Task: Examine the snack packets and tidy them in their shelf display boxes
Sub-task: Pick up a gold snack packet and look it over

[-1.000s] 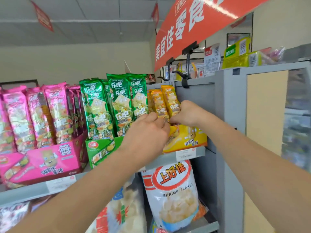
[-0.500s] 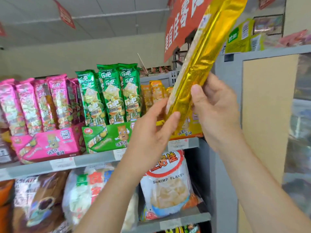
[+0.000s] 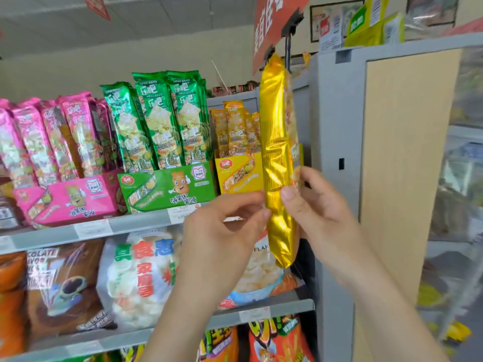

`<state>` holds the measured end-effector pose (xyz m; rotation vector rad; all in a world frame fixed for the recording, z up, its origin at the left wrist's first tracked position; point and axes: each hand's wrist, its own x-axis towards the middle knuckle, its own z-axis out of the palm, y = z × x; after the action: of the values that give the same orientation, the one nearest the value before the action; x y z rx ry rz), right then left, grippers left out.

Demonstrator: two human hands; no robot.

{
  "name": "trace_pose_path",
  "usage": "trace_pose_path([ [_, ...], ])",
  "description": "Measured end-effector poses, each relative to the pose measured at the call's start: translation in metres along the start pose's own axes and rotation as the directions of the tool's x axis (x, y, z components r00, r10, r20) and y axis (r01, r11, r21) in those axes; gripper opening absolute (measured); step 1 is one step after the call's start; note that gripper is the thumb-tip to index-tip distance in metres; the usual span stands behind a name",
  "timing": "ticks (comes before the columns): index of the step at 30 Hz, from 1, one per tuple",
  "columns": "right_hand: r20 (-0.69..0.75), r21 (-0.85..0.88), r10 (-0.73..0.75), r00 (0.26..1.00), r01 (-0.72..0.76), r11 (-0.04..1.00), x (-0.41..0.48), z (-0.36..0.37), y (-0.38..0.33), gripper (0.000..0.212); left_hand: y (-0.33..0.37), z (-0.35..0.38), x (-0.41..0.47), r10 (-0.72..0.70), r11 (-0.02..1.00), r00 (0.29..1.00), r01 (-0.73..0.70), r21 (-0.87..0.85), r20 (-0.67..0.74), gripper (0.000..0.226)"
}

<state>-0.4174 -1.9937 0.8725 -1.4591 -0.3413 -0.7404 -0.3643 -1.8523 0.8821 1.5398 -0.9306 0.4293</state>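
The long gold foil snack packet (image 3: 277, 163) gleams glossy and crinkled. The yellow card display box (image 3: 239, 176) looks smooth and printed; the grey metal shelf edge (image 3: 136, 226) is matt, beside a pale wood-grain panel (image 3: 407, 163).

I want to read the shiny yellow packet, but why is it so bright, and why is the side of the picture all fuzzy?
Head view: the gold packet held upright by the left hand and right hand throws back the ceiling light as bright streaks; head view: the right edge past the grey shelf post is smeared and blurred; head view: the wide lens bends the shelf lines.
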Motion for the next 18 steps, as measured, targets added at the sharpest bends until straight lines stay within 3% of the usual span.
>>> trace_pose_path([
  [2, -0.008, -0.038, -0.031, 0.999, 0.031, 0.999, -0.009, 0.004, 0.004, 0.036, 0.005, -0.003, 0.004, -0.022, 0.986, 1.0, 0.024, -0.168, 0.01, 0.015],
  [4, -0.011, -0.164, -0.052, 0.999, 0.049, 0.985, -0.017, 0.008, 0.01, 0.051, 0.01, -0.001, 0.009, -0.103, 0.936, 0.994, 0.108, -0.335, 0.031, 0.036],
  [6, 0.026, -0.266, -0.038, 0.999, 0.043, 0.963, -0.026, 0.011, 0.017, 0.061, 0.012, 0.002, 0.015, -0.118, 0.934, 0.993, 0.108, -0.342, -0.007, 0.032],
  [11, 0.085, -0.244, 0.023, 0.996, -0.002, 0.97, -0.043, 0.02, 0.023, 0.053, 0.013, 0.005, 0.03, -0.231, 0.883, 0.967, 0.164, -0.439, -0.104, 0.012],
  [18, 0.044, -0.263, -0.01, 0.999, 0.021, 0.965, -0.054, 0.016, 0.023, 0.048, 0.013, 0.013, 0.036, -0.378, 0.753, 0.915, 0.216, -0.622, -0.14, 0.032],
])
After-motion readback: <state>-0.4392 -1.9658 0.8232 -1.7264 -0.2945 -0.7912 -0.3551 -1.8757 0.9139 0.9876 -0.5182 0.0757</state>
